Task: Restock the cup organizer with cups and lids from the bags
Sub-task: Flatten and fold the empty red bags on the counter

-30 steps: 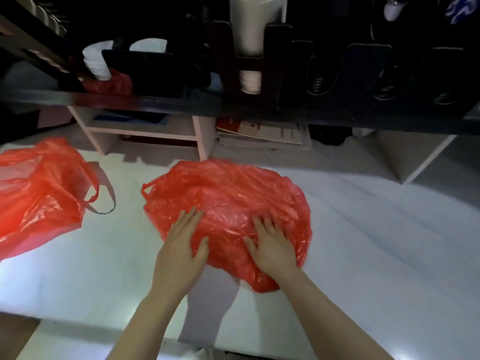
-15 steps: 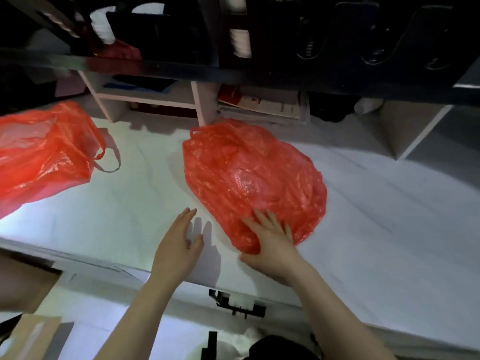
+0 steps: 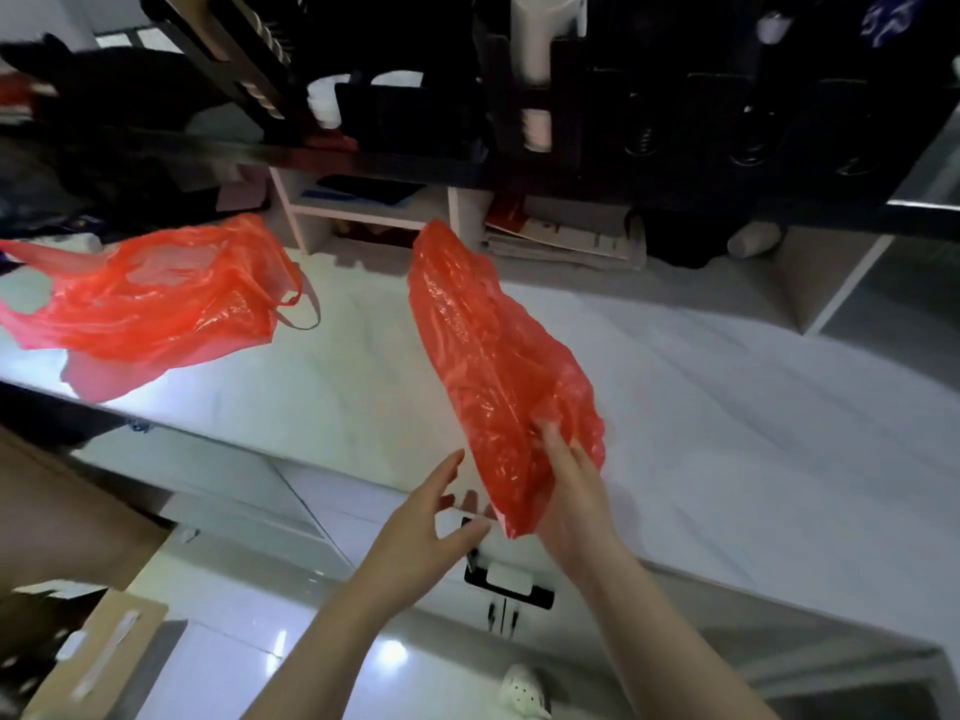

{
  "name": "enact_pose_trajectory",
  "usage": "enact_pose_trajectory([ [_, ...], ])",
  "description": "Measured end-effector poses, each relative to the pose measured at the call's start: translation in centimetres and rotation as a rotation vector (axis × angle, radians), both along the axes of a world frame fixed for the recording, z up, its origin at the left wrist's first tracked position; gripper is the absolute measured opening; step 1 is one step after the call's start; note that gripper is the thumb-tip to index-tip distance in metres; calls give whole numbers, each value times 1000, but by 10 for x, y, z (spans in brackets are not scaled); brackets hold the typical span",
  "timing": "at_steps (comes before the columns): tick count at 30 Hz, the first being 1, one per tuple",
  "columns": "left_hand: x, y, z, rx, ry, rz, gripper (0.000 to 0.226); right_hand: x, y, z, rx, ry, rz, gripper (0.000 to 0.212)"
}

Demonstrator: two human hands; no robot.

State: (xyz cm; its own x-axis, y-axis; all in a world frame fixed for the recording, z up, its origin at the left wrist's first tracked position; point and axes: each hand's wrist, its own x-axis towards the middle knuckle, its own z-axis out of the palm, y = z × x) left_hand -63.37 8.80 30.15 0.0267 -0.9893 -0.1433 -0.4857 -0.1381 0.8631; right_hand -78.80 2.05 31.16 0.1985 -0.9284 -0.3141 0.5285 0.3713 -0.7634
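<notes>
White tabletop ran across the view beneath a dark shelf. On that shelf stood the black cup organizer, with a white cup stack in 1 slot and several slots to its right that looked unfilled. The right hand held the near end of a red bag, fingers curled into the thin plastic. The bag stretched up and away toward the shelf, mostly clear of the table. The left hand was just beside the bag's lower tip, fingers spread apart and holding nothing; whether it touched the plastic could not be told.

The grip looked like the main risk. If the held end was the bag's closed bottom, anything inside could slide toward the mouth and spill across the table or off its near edge. The film looked slick and limp, so it could also slip from a 1-handed hold. What the bag held, if anything, could not be seen. A swing of its free end could catch the shelf edge or knock the cup stack.

A second red bag lay well apart at the table's left, its handle loops loose. Papers sat in a cubby under the shelf. A black clamp hung at the table's near edge just below the hands, a likely snag for trailing plastic. On the floor were a cardboard box and a white shoe.
</notes>
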Motion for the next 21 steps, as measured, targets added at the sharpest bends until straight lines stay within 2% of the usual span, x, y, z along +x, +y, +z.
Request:
enact_pose_trajectory([
  [3,-13,24,9,-22,192,-4,86,8,35,10,-18,28,22,15],
  [5,-17,42,13,-48,303,44,84,10,55,13,-4,51,22,25],
  [10,-21,77,13,-63,497,133,70,-2,89,13,-27,84,88,34],
  [14,-31,81,7,-68,535,368,40,-27,99,15,-44,161,39,42],
  [16,-35,77,6,-67,548,418,32,-48,98,19,-62,184,-41,44],
  [21,-52,56,14,-146,553,472,16,-119,88,28,-66,143,-202,21],
])
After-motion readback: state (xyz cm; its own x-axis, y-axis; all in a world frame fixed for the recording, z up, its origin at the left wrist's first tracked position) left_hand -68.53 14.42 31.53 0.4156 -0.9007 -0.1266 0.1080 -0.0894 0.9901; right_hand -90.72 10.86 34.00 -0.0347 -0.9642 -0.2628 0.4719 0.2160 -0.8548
